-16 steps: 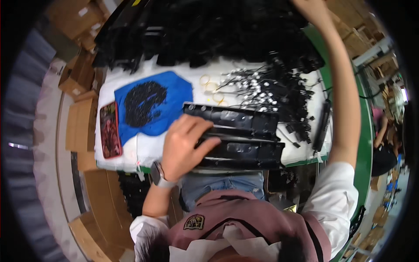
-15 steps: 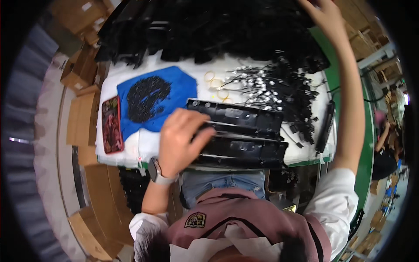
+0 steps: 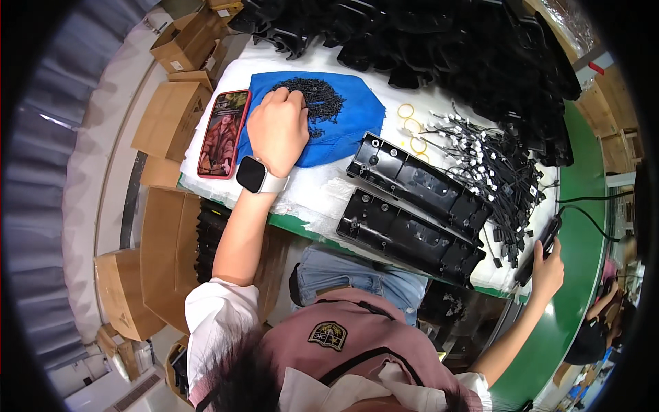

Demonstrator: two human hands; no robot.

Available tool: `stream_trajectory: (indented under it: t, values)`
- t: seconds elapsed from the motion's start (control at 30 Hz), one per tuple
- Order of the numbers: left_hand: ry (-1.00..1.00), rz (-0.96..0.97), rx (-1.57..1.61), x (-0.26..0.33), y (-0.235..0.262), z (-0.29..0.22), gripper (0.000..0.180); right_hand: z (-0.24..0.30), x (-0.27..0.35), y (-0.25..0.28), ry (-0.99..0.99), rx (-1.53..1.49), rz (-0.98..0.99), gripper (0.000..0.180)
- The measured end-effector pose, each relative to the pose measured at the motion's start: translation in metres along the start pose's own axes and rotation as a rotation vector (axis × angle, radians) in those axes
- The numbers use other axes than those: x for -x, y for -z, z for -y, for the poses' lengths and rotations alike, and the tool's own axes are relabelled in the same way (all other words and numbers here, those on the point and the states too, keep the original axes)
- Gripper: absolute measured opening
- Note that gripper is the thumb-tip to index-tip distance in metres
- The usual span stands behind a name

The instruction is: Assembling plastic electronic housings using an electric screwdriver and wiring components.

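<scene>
My left hand (image 3: pixel 278 130), wearing a watch, is closed with its fingers curled down at the near-left side of a pile of small black screws (image 3: pixel 322 103). The pile lies on a blue cloth (image 3: pixel 367 113); whatever the fingertips pinch is hidden. At the table's right edge, my right hand (image 3: pixel 548 271) is wrapped around a black corded electric screwdriver (image 3: pixel 528 268). Between the hands, two long black plastic housings (image 3: pixel 419 180) (image 3: pixel 412 235) lie side by side, apart from both hands, their ribbed insides facing up.
A red-cased phone (image 3: pixel 223 134) lies left of the cloth. Black cables with white connectors (image 3: pixel 494 172) spread at the right, beside yellowish rings (image 3: pixel 412 125). Black plastic parts (image 3: pixel 425 41) are heaped at the back. Cardboard boxes (image 3: pixel 168 120) stand at left; another person (image 3: pixel 594 329) is far right.
My left hand has moved from the housings to the screw pile. My right hand has come back from the far right and now grips the screwdriver. The view has turned.
</scene>
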State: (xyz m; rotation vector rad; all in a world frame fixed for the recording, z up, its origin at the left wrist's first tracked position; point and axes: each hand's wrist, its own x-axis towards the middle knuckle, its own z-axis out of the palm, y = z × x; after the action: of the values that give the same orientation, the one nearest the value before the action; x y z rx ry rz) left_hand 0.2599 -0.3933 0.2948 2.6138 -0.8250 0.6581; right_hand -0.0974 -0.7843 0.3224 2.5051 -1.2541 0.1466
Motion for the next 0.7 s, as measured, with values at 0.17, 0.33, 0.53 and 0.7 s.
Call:
stream_trajectory:
  t: [0.17, 0.33, 0.53, 0.7]
  values:
    - [0.047, -0.129, 0.097, 0.002, -0.004, 0.001, 0.010, -0.013, -0.027, -0.044, -0.127, -0.141, 0.034, 0.070]
    - [0.103, -0.113, 0.160, 0.002, -0.005, 0.003, 0.009, -0.060, -0.051, -0.084, -0.132, -0.560, 0.116, 0.054]
    - [0.072, -0.216, 0.173, -0.002, -0.007, 0.000, 0.010, -0.065, -0.015, -0.037, -0.533, -1.880, 0.140, 0.043]
    - [0.035, -0.192, 0.074, -0.005, -0.007, 0.000, 0.015, -0.037, 0.022, 0.040, -0.001, -2.292, 0.029, 0.052]
